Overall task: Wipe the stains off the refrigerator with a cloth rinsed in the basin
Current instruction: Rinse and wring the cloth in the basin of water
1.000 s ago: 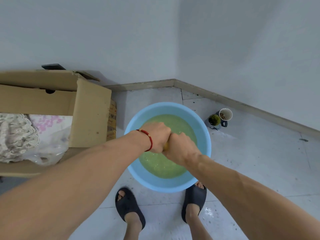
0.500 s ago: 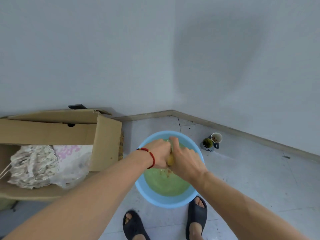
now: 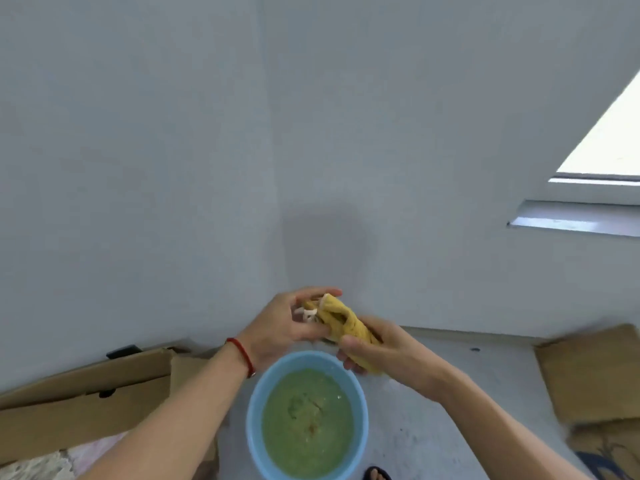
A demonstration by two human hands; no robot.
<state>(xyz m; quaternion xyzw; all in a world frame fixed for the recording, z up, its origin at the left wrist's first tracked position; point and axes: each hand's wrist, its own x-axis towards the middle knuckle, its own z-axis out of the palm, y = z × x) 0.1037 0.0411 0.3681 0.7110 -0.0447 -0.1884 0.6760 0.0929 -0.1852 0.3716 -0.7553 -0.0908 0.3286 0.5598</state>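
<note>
Above basin (image 3: 254, 410) rim, box (image 3: 86, 393) left: both hands, left hand (image 3: 280, 330) and right hand (image 3: 377, 348), raised, gripping twisted yellow cloth (image 3: 341, 320).

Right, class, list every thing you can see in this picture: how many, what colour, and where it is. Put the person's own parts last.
cloth: one, yellow with a pale edge, twisted, held in both hands above the basin.
basin: one, light blue, on the floor, holding murky green water.
cardboard box: one, brown, open, on the floor at left.
fabric: pale, lacy and pinkish, at bottom left by the box; count unclear.
flattened cardboard: brown, on the floor at right; count unclear.
window: one, bright, white frame, upper right wall.
bracelet: one, red, on the left wrist.
slipper: one showing, dark, bottom edge.
left hand: holds the cloth's far end.
right hand: grips the cloth's near end.
</note>
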